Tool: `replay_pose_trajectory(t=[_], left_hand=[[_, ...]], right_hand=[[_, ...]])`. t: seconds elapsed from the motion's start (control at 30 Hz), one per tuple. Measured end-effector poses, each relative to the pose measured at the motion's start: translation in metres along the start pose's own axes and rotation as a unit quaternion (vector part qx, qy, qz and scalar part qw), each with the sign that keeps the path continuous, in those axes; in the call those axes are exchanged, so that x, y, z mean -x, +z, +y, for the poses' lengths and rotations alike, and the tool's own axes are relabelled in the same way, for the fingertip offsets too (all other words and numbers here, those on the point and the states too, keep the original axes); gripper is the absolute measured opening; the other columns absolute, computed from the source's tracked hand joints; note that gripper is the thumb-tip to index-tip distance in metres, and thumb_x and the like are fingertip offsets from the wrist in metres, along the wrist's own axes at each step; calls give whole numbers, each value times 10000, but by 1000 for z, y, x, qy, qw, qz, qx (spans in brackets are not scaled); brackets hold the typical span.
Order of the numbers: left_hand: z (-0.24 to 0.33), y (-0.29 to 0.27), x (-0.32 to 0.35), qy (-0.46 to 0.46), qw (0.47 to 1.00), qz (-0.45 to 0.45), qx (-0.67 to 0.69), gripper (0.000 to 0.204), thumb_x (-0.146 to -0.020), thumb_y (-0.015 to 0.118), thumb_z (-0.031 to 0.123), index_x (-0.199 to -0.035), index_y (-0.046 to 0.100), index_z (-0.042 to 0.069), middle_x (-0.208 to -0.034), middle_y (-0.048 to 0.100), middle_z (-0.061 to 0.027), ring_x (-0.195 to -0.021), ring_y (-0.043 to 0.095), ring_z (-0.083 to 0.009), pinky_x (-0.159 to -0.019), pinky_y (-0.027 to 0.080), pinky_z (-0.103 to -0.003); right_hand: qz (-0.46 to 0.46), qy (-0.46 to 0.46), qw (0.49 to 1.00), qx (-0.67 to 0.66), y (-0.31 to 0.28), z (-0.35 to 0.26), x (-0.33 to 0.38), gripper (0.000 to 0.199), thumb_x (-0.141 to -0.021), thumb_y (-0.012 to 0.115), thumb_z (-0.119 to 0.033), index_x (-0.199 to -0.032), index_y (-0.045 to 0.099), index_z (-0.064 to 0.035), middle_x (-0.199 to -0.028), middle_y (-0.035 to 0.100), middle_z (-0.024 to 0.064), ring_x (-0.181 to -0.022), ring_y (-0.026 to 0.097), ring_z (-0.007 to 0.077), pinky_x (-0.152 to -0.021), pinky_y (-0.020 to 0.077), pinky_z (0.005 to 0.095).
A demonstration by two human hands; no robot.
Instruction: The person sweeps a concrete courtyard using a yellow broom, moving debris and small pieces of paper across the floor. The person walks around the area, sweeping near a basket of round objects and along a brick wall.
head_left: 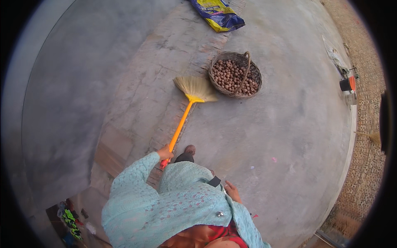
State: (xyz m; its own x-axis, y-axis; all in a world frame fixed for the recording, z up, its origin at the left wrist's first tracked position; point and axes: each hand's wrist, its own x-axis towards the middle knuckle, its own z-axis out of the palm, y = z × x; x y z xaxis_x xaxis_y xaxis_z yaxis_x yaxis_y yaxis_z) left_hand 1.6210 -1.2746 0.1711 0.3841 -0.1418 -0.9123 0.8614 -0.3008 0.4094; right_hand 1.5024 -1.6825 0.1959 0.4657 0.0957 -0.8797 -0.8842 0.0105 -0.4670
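Note:
My left hand [165, 153] is closed round the orange handle of a broom [180, 125], close to its red end. The broom slants up and away from me, and its straw bristles fan out on the concrete floor. Beside the bristle tips, to the right, a wicker basket [249, 58] with an arched handle holds several brown walnuts [234, 75]. My right hand [233, 191] hangs by my right side near the hem of my light blue knitted top, holding nothing, its fingers loosely apart.
A crumpled blue and yellow sack [218, 15] lies on the floor ahead. At the right edge stands an orange and black bucket [347, 84], near a brick-paved strip [364, 165]. A grey wall [74, 91] rises on the left. Colourful items [71, 221] lie at lower left.

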Motion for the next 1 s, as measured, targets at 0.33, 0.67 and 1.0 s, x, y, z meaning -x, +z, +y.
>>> replay_pose_trajectory(t=[0.33,0.67,1.0], left_hand=[[-3,60,145,29,984,-83,156,450,-669,537,19,-1101,419,60,-606,460,-7,-405,422,-66,-331,350,-217],[-19,24,176,94,963,93,234,425,-685,513,30,-1083,366,64,-675,472,-6,-427,426,-61,-330,368,-219],[-2,36,110,19,927,-9,375,243,-709,509,17,-900,371,75,-660,471,-54,-502,465,-99,-402,421,-257]], right_hand=[[95,-62,994,-10,-48,-24,-10,434,-822,467,-174,-1223,369,-42,-779,584,92,-642,563,148,-539,465,252],[100,48,994,25,-83,30,-9,444,-818,467,-180,-1226,365,-39,-787,576,102,-641,561,166,-549,469,283],[104,-7,994,-28,-92,24,-6,446,-816,472,-195,-1223,368,-47,-791,577,97,-649,563,159,-547,468,280]])
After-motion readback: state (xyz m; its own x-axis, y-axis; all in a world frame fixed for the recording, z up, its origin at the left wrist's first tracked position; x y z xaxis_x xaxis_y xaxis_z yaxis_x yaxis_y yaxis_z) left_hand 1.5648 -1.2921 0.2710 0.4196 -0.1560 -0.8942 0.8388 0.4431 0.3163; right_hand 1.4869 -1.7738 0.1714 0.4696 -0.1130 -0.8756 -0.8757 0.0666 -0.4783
